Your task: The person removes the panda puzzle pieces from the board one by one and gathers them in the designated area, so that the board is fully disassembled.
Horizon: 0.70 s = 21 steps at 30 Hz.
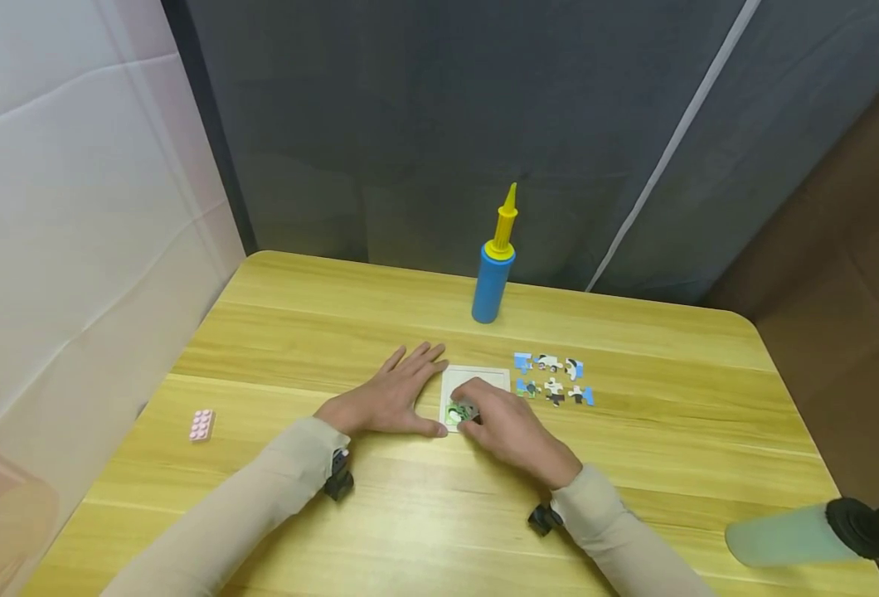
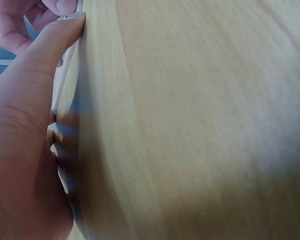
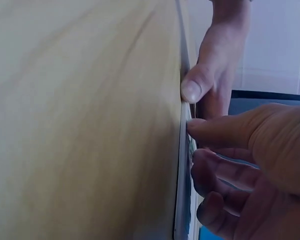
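Yellow wood grain runs across the round-cornered table [image 1: 439, 522], and near its middle lies a square, off-white puzzle tray [image 1: 493, 376] with a raised border. Someone in beige sleeves leans over it with both hands. The left hand [image 1: 390, 400] is spread wide and palm down beside the tray's left side — its thumb reaches the near left corner, and the other fingers point toward the far edge of the table. The right hand [image 1: 512, 429] is over the tray, narrow, its fingers bent down and the thumb close to the index finger. Between and beside those tips sit green, white and black puzzle pieces [image 1: 454, 413], in the tray's near left part; I cannot tell whether the hand pinches one or only touches it.

Just right of the tray, six loose cardboard-like jigsaw pieces [image 1: 555, 390] lie in two rows of three, printed in blue, white, black and a little green. Beyond the tray, a blue cylindrical hand pump [image 1: 489, 288] with a ribbed yellow neck and pointed nozzle stands upright. Well to the left is a small pale pink toy brick [image 1: 201, 425] with round studs. By the right edge I can see a translucent pale green bottle [image 1: 779, 535] with a black top. A small black camera [image 1: 339, 476] sits at each wrist — and dark grey cloth [image 1: 424, 124] hangs behind the table.
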Available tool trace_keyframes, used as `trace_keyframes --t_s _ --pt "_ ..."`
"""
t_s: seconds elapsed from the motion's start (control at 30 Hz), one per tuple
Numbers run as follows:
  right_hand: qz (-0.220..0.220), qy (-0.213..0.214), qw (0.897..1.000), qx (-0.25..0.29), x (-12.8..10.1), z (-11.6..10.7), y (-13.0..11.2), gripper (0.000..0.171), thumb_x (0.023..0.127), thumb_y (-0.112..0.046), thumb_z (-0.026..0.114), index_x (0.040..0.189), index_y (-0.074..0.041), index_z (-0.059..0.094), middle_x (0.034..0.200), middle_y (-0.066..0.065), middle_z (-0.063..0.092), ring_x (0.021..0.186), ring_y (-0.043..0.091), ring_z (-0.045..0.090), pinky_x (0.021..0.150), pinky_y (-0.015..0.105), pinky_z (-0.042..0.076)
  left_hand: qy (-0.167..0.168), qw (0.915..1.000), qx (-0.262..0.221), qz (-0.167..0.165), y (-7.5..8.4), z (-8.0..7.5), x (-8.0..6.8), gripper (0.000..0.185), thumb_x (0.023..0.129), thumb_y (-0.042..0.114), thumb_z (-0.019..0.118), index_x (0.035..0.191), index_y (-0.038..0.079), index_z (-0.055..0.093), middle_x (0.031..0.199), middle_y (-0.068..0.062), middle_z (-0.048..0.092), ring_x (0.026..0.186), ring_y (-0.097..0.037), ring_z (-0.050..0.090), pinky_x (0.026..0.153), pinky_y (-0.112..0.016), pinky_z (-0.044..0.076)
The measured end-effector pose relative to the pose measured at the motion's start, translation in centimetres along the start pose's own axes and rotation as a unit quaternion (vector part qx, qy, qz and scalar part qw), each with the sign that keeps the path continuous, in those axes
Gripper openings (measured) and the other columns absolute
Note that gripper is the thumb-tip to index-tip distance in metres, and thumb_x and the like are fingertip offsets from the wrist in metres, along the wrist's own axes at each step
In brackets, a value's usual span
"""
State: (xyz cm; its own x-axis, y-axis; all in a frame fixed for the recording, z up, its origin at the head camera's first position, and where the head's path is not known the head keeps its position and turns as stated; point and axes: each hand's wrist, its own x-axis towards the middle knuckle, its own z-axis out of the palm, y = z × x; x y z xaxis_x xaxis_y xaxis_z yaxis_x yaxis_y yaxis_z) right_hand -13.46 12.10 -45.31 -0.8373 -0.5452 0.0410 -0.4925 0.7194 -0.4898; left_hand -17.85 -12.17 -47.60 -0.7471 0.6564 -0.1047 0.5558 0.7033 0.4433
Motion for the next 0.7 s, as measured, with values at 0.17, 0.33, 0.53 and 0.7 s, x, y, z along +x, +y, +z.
trace_keyframes --t_s 0.17,0.33,0.53,0.7 --pt "-0.011 -0.005 1.000 -0.021 0.2 -0.1 -0.3 0.036 0.096 -0.015 0.080 0.130 -0.015 0.069 0.134 -0.001 0.072 0.118 0.022 0.074 0.094 0.043 0.064 0.001 1.0000 -0.001 0.000 0.1 -0.2 0.0 0.110 0.089 0.071 0.069 0.169 0.009 0.028 0.182 -0.011 0.009 0.170 -0.035 0.005 0.138 -0.060 0.001" --pt "-0.013 -0.030 0.999 -0.004 0.7 -0.2 -0.2 0.039 0.096 -0.013 0.079 0.133 -0.014 0.066 0.132 0.001 0.069 0.116 0.023 0.072 0.096 0.043 0.063 0.002 1.0000 -0.001 -0.002 0.1 -0.2 0.0 0.110 0.088 0.070 0.070 0.169 0.008 0.028 0.182 -0.012 0.009 0.170 -0.035 0.005 0.138 -0.061 0.001" --pt "-0.003 -0.054 0.998 0.017 1.2 -0.2 0.0 0.040 0.098 -0.013 0.076 0.136 -0.011 0.065 0.131 0.005 0.063 0.101 0.020 0.067 0.091 0.042 0.060 -0.003 1.0000 -0.003 -0.004 0.1 0.0 0.0 0.110 0.089 0.071 0.068 0.169 0.009 0.027 0.182 -0.011 0.007 0.170 -0.035 0.004 0.138 -0.060 0.000" --pt "0.006 -0.061 0.998 0.011 1.2 -0.2 -0.1 0.036 0.099 -0.016 0.075 0.135 -0.011 0.068 0.127 0.005 0.060 0.089 0.013 0.059 0.080 0.033 0.055 0.001 1.0000 -0.002 -0.001 0.1 0.0 0.0 0.109 0.089 0.070 0.069 0.169 0.008 0.028 0.182 -0.012 0.009 0.170 -0.035 0.005 0.138 -0.061 0.001"
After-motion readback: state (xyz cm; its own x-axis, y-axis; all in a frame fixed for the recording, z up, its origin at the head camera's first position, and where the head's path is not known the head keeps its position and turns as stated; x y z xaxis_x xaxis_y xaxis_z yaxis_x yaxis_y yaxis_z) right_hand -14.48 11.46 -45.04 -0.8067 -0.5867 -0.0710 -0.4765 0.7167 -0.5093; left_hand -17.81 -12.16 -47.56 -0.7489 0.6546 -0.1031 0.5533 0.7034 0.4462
